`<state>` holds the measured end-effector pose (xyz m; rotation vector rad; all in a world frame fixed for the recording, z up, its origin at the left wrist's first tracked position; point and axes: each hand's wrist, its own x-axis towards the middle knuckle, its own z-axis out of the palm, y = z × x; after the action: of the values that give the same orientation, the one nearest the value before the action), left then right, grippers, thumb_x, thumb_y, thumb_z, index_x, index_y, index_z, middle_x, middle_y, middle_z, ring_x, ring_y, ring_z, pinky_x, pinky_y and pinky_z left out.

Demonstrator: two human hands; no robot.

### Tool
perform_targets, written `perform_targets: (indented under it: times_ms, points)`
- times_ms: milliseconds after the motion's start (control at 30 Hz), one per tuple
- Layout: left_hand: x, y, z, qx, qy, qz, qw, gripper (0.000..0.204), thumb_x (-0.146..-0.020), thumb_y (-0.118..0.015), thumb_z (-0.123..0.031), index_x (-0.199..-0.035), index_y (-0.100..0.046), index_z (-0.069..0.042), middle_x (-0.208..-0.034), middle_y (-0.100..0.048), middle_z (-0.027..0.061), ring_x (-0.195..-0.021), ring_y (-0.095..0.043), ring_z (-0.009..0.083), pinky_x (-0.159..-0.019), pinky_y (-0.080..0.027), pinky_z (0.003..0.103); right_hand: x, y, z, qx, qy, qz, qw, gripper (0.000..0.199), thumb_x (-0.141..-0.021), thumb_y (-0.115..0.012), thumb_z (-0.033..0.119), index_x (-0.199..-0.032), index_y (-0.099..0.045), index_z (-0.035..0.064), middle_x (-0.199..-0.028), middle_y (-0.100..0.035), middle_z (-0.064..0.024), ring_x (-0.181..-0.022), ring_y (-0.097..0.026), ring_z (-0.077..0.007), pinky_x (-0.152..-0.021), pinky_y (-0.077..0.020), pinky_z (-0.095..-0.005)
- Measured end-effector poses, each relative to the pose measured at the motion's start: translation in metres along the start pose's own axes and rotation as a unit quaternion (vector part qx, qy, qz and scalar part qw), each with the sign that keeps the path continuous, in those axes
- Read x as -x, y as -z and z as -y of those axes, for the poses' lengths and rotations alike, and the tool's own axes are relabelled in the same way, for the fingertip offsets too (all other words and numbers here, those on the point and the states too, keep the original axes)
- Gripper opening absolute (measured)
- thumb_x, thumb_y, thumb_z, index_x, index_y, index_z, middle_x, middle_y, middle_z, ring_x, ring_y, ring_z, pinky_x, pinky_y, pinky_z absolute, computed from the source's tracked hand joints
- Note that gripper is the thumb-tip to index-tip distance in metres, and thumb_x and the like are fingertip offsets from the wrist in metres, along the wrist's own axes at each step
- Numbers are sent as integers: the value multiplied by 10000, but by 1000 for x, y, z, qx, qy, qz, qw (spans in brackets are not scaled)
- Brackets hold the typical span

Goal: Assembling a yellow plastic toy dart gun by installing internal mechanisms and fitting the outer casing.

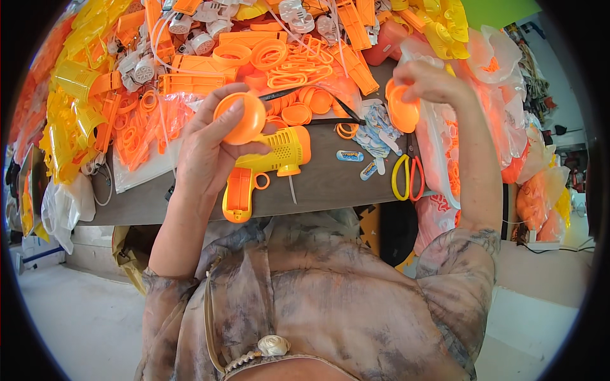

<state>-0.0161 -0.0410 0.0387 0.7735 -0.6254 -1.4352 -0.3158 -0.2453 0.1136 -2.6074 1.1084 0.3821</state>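
My left hand (206, 140) is closed round a shallow orange plastic cup (251, 120), its thumb pressed on the cup's face. Just beyond that hand's fingers lies a yellow toy blaster (279, 153) with an orange front end. Its orange handle (237, 195) has an open hollow and points toward me. My right hand (432, 81) reaches over the right side of the table, fingers curled down onto round orange pieces (403, 113). Whether these are one piece or several overlapping ones I cannot tell, and the right fingertips are partly hidden.
Orange rings and frames (292, 66) pile up at the back with white motor units (136, 68). Small stickers (349, 156) and red-and-yellow-handled scissors (406, 179) lie at the right of the grey table (324, 190). Clear bags of orange parts (445, 136) line the right edge; yellow shells (76, 120) stand left.
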Motion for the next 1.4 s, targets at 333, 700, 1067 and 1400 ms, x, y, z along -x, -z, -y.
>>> perform_targets:
  times_ms: [333,700,1067,1400]
  points:
    - [-20,-53,17,1,-56,45,997,605,-848,-682,-177,-1332,-361,-8,-1197,-522,105,-1067,-569,213,-889,-491,320,-20,-8,146,-85,195,-130,968,192,-802,-572,170,-861,-505,0,-711,-485,-59,-698,-515,-141,-628,-407,-296]
    - [-23,-21,16,27,5,33,999,230,-923,-563,-137,-1110,-550,-4,-991,-632,103,-815,-650,186,-575,-536,289,16,3,144,-384,139,31,912,269,-918,-548,239,-1142,-512,94,-916,-584,-21,-695,-560,-67,-593,-472,-222]
    - [33,105,-70,11,-162,-59,985,330,-954,-398,-227,-1125,-540,17,-935,-637,204,-614,-617,267,-470,-486,298,25,-83,4,266,-52,-22,962,126,-770,-498,-14,-892,-529,-9,-807,-617,-210,-793,-620,-375,-693,-499,-447]
    - [103,201,-80,-192,-245,-400,862,206,-897,-548,-98,-1067,-618,-4,-823,-643,57,-538,-533,85,-416,-372,203,18,-103,-13,283,-38,-47,957,96,-815,-509,51,-877,-513,-22,-763,-624,-207,-731,-639,-355,-625,-514,-423]
